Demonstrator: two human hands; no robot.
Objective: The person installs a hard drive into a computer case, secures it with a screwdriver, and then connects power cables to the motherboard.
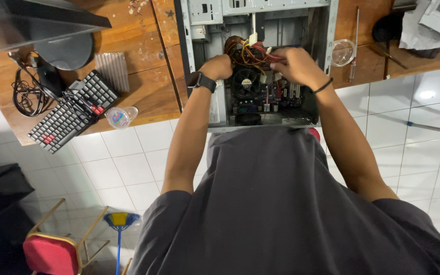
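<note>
An open grey computer case (332,30) lies on a wooden table, its mainboard with a black cooling fan (246,82) exposed. A bundle of red, yellow and black power cables (248,52) hangs above the fan. My left hand (217,66), with a black watch on the wrist, is closed inside the case at the bundle's left side. My right hand (298,64), a black band on its wrist, grips the cables at the bundle's right. A white connector (253,37) sticks up above the bundle.
A black keyboard with red keys (72,112), a small plastic cup (119,116), a monitor stand (67,51) and tangled cords (26,94) lie at left. A clear cup (343,52) and a screwdriver (355,46) sit at right. Below are white floor tiles, a red chair (52,252) and a broom (119,224).
</note>
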